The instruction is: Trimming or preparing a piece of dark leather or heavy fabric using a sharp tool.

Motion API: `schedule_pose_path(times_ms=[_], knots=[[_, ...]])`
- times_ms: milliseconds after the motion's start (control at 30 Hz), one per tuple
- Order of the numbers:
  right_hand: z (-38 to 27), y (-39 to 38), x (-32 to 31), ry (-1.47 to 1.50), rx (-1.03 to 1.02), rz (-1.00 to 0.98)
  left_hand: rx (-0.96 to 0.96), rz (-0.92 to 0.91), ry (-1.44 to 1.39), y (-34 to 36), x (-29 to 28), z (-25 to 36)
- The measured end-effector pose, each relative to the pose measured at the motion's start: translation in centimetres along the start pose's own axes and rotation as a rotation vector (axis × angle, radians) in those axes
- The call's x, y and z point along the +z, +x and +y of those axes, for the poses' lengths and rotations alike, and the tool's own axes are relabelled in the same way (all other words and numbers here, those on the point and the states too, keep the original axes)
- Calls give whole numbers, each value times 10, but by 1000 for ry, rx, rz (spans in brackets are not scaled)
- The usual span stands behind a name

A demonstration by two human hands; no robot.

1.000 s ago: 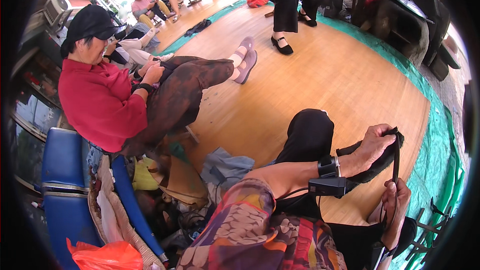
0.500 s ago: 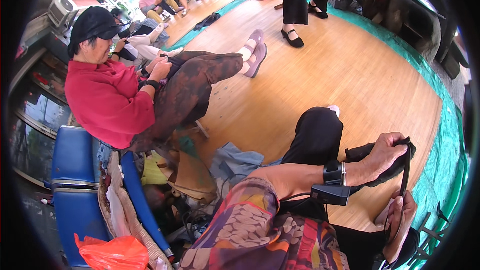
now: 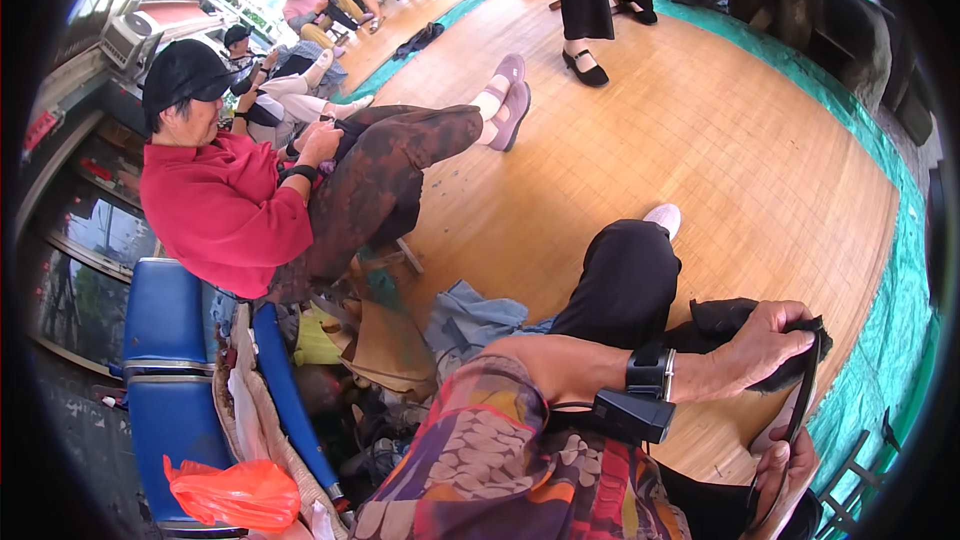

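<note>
My left hand [image 3: 762,345] is closed, thumb and fingers pinching the edge of a dark fuzzy fabric piece [image 3: 722,320] that hangs behind it. From that pinch a narrow black strip [image 3: 803,395] runs down to my right hand [image 3: 785,475], whose fingers are closed around its lower part. The strip looks fairly taut between the two hands. Part of the fabric is hidden behind my left hand, and the strip's lower end cannot be made out. A black strap with a small box [image 3: 635,413] sits on my left wrist.
A person in a red top [image 3: 225,200] sits at the left, handling dark material. Blue seats [image 3: 170,315], an orange plastic bag [image 3: 235,492] and heaped cloth scraps [image 3: 470,315] lie nearer. A green sheet [image 3: 868,340] edges the wooden floor [image 3: 740,160]. Others sit farther off.
The whole view has tilted a little. Both hands sit slightly lower in the picture, still holding the fabric and the strip.
</note>
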State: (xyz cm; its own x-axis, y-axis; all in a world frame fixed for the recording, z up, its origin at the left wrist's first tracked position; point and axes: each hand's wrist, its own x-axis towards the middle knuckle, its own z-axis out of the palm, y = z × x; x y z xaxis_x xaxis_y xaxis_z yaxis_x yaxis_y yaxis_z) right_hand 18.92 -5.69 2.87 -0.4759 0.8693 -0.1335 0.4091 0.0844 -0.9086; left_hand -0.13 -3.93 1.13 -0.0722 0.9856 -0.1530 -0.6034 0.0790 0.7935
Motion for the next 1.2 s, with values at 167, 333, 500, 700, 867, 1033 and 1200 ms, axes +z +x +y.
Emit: schedule_pose_path(times_ms=[167,333,500,700,867,1033,1200], knots=[[-31,-5,-9,-29,295,-27,32,-7,15,2,4,-8],[5,-2,-4,9,-15,39,48,-6,9,1,7,-5],[-18,4,-3,-116,-27,56,146,-20,78,5,3,0],[-21,5,4,-145,-35,93,149,5,31,6,-6,-4],[-3,10,8,-212,-124,161,145,16,46,8,-15,-7],[-13,12,10,-319,-45,150,140,21,-13,13,-16,-8],[-21,18,7,-386,-50,114,161,36,-123,16,-13,0]])
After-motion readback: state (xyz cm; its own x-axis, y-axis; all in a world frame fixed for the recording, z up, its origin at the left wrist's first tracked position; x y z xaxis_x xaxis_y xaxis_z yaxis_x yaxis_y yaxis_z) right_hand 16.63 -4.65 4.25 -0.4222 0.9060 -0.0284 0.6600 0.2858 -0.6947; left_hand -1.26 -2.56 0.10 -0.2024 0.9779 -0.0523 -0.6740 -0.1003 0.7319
